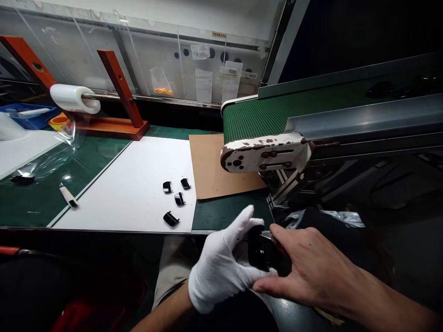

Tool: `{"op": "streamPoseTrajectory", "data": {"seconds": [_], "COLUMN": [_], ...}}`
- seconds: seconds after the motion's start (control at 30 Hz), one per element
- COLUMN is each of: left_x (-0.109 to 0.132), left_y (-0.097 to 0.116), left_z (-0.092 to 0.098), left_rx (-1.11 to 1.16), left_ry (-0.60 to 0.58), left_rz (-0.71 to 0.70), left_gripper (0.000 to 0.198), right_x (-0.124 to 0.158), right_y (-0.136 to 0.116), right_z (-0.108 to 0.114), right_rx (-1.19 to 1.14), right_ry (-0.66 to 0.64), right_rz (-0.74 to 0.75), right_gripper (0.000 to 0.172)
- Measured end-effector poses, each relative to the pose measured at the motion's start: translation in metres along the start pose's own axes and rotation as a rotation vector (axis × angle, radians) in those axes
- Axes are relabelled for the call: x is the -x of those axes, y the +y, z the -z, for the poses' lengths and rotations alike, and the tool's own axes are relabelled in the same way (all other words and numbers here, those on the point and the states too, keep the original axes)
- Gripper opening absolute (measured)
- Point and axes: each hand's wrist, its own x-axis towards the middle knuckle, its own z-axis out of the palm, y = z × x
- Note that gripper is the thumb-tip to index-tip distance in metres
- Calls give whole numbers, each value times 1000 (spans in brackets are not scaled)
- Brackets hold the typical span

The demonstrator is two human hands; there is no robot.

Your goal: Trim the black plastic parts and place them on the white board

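Observation:
My left hand [224,263], in a white glove, is closed around the edges of a glossy black plastic part [255,247] in front of the table edge. Bare, my right hand [304,263] grips the right side of the same part, its thumb and fingers at the near and far edges. The part's right end is dark and partly hidden by my right fingers. Several small black plastic pieces [179,198] with little prongs lie on the white sheet [131,184] to the left of my hands.
A green conveyor belt [263,115] juts in from the right above brown cardboard [211,166]. Farther left lie a white-handled cutter [68,195] and clear film from a roll [74,98] on an orange stand [121,92]. A blue tray [31,121] sits at the far left.

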Motion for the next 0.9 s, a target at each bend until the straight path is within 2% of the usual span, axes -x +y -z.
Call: {"op": "streamPoseTrajectory", "data": {"seconds": [0.13,0.33,0.53,0.73,0.9], "left_x": [0,2,2,2,2], "left_y": [-1,-5,-6,-10,-8], "left_z": [-3,-8,-9,-11,-11], "left_rx": [67,154,171,236,190], "left_ry": [9,24,45,62,102], "left_rz": [26,52,52,36,63], "left_gripper": [100,102,102,101,99], "right_x": [1,2,1,0,-1], "right_y": [4,6,6,5,7], "right_z": [-7,-16,-20,-21,-22], "right_rx": [45,196,326,407,436], "right_ry": [72,348,536,614,618], "right_rz": [58,242,330,372,375], "right_gripper": [67,71,74,75,77]}}
